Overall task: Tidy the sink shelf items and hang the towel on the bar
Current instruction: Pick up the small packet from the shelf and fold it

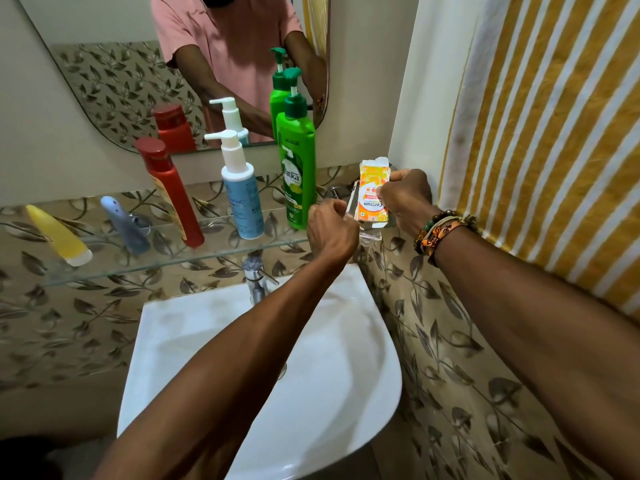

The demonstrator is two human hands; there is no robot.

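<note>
Five containers are sitting along the glass shelf point(214, 253): a yellow tube point(59, 235) and a blue-grey tube point(124, 225) are lying at the left, then a red bottle point(169, 195), a blue pump bottle point(242, 199) and a green pump bottle point(298, 168) are standing. Just beside the green one, the left hand point(330, 230) is pinching the left edge of an orange box point(372, 195), while the right hand point(405, 199) is gripping its right side. Farthest right, the striped towel point(554, 133) is hanging against the wall.

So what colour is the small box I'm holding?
It's an orange-and-white small cardboard box, head view.
</note>
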